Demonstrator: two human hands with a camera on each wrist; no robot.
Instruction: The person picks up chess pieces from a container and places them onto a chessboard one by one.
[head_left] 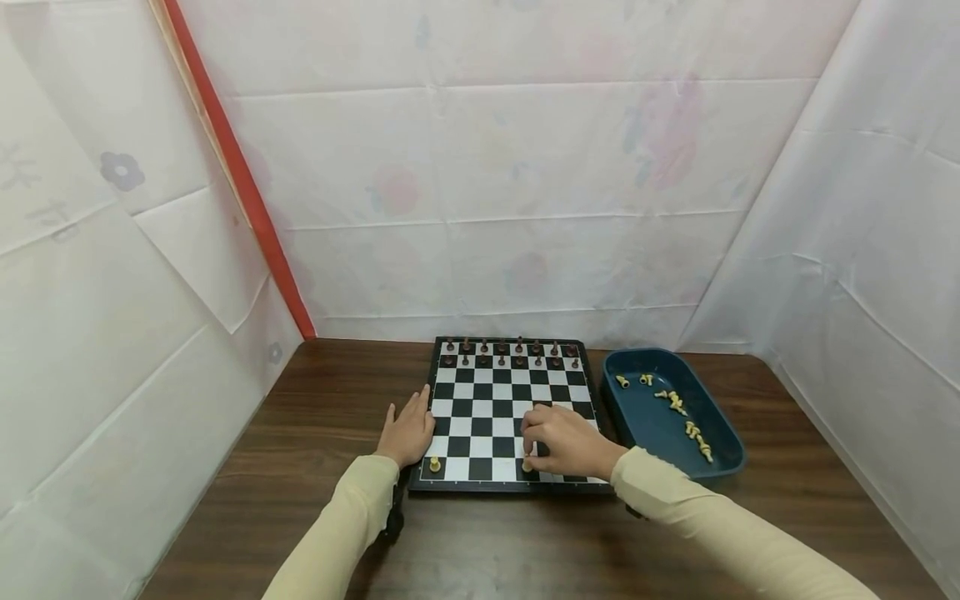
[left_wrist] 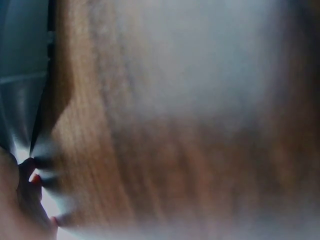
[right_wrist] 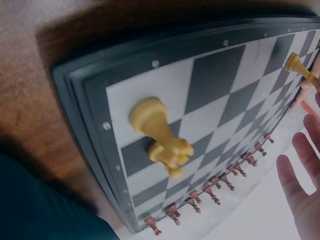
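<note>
Presently, I have the right hand over the near side of the chessboard, and its thumb and finger are pinching a yellow chess piece. This held piece is at a dark square of the row nearest to me; whether its base already touches the square, I cannot tell. The left hand lies with straight fingers at the left edge of the board, and it grips nothing. From the left wrist I receive mostly a blurred tabletop, with a part of that hand at the lower corner.

On the near left corner square, a small yellow piece stands upright. At the near right corner, which the head view does not let me see well, the right wrist camera shows me one more yellow piece on a white square; the shapes near its top overlap, so I cannot say if a second one is behind. Along the far side, reddish-brown pieces stand in two rows. Just beside the board, on the right, is a dark blue box, in which several loose yellow pieces lie scattered.
</note>
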